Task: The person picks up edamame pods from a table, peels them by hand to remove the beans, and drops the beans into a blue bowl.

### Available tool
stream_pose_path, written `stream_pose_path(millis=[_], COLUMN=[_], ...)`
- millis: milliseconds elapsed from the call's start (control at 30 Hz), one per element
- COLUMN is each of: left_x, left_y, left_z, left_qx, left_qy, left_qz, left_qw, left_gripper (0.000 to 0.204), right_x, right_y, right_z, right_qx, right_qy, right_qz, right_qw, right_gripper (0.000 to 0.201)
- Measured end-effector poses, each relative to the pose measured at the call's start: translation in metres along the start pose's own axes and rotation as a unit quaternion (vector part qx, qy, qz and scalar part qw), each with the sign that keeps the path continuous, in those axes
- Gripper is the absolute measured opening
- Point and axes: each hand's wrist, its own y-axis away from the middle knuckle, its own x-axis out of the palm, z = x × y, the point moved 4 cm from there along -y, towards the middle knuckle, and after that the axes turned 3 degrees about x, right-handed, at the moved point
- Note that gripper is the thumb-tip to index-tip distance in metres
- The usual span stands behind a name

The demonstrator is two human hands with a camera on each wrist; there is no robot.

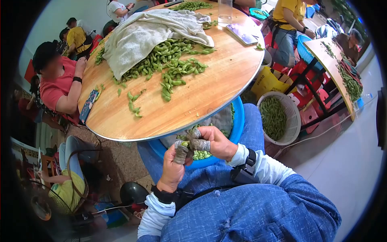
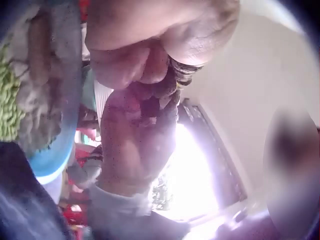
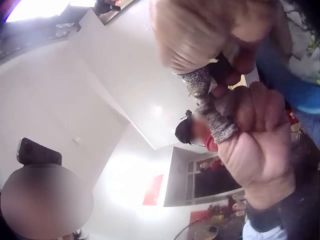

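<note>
Over the lap in the head view, my left hand [image 1: 171, 167] and right hand [image 1: 217, 144] meet fingertip to fingertip. Between them they pinch a green edamame pod [image 1: 184, 143], mostly hidden by the fingers. Worn grey cloth wraps [image 1: 200, 144] cover the thumbs and some fingers. Below the hands, a blue basin [image 1: 239, 121] sits on the lap with shelled green beans [image 1: 201, 155] and a greyish cloth in it. In the left wrist view the beans [image 2: 9, 100] show beside the hands. The right wrist view has the left hand [image 3: 260, 135] facing the right hand [image 3: 210, 35].
A round wooden table [image 1: 201, 101] stands ahead, bearing a heap of edamame pods [image 1: 165, 58] under a pale cloth [image 1: 141, 36], a phone [image 1: 242, 34] and a glass [image 1: 225, 14]. To the right stands a white basket [image 1: 293, 117] of pods. A person in pink [image 1: 60, 86] sits at left.
</note>
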Motion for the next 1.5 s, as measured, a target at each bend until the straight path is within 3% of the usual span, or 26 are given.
stream_pose_path(millis=[133, 233, 267, 400, 600, 633, 700, 800, 900, 1000, 1100, 1133, 1200, 1267, 1333, 1400, 1467, 1500], left_x=[0.008, 0.002, 0.004, 0.013, 0.002, 0.001, 0.001, -0.005, -0.004, -0.002, -0.012, -0.011, -0.016, -0.009, -0.014, -0.011, -0.002, -0.001], left_y=[-0.010, -0.016, -0.019, -0.027, -0.039, -0.039, -0.037, -0.037, -0.041, -0.044, -0.045, -0.046, -0.051, -0.050, -0.050, -0.054, -0.050, -0.056], left_z=[0.003, 0.006, -0.006, -0.019, -0.012, -0.010, -0.004, 0.009, 0.015, 0.016, 0.027, 0.025, 0.021, 0.012, 0.014, 0.012, 0.002, 0.006], left_qx=[-0.117, -0.088, 0.019, 0.065, 0.099, 0.084, 0.051, -0.016, -0.065, -0.134, -0.148, -0.178, -0.184, -0.135, -0.058, -0.029, -0.081, -0.040], left_qy=[0.096, -0.054, -0.303, -0.433, -0.420, -0.364, -0.247, -0.133, -0.015, 0.025, 0.073, 0.018, -0.039, -0.108, -0.221, -0.263, -0.188, -0.191], left_qz=[-0.053, -0.048, 0.012, 0.035, 0.060, 0.048, 0.026, -0.007, -0.003, -0.046, -0.040, -0.100, -0.049, -0.053, 0.014, 0.014, -0.006, -0.002], left_qw=[0.987, 0.994, 0.953, 0.898, 0.900, 0.927, 0.967, 0.991, 0.998, 0.990, 0.986, 0.979, 0.981, 0.984, 0.973, 0.964, 0.979, 0.981], left_gripper=[0.027, 0.026, 0.024, 0.020, 0.027, 0.026, 0.026, 0.028, 0.032, 0.037, 0.039, 0.042, 0.042, 0.043, 0.030, 0.022, 0.021, 0.022], right_x=[-0.008, -0.013, -0.017, -0.017, -0.022, -0.022, -0.022, -0.024, -0.027, -0.028, -0.023, -0.024, -0.026, -0.026, -0.025, -0.023, -0.025, -0.028], right_y=[-0.003, 0.002, 0.004, 0.003, -0.007, -0.009, -0.012, -0.014, -0.015, -0.015, -0.017, -0.017, -0.016, -0.014, -0.014, -0.014, -0.014, -0.014], right_z=[0.004, 0.012, 0.017, 0.022, 0.013, 0.015, 0.017, 0.018, 0.020, 0.027, 0.032, 0.035, 0.031, 0.032, 0.032, 0.033, 0.035, 0.035], right_qx=[0.015, 0.026, 0.007, 0.042, 0.095, 0.094, 0.072, 0.035, -0.001, -0.049, -0.113, -0.141, -0.123, -0.099, -0.106, -0.106, -0.100, -0.100], right_qy=[0.006, 0.019, 0.054, 0.024, 0.003, 0.005, 0.020, 0.065, 0.152, 0.266, 0.350, 0.381, 0.422, 0.427, 0.440, 0.434, 0.434, 0.437], right_qz=[0.005, -0.012, -0.035, -0.063, -0.046, -0.045, -0.033, -0.033, -0.048, -0.047, -0.035, -0.040, -0.065, -0.095, -0.103, -0.096, -0.089, -0.084], right_qw=[1.000, 0.999, 0.998, 0.997, 0.994, 0.995, 0.997, 0.997, 0.987, 0.961, 0.929, 0.913, 0.896, 0.894, 0.886, 0.889, 0.891, 0.890], right_gripper=[0.018, 0.018, 0.019, 0.021, 0.020, 0.019, 0.019, 0.019, 0.018, 0.017, 0.018, 0.018, 0.012, 0.011, 0.012, 0.011, 0.011, 0.011])
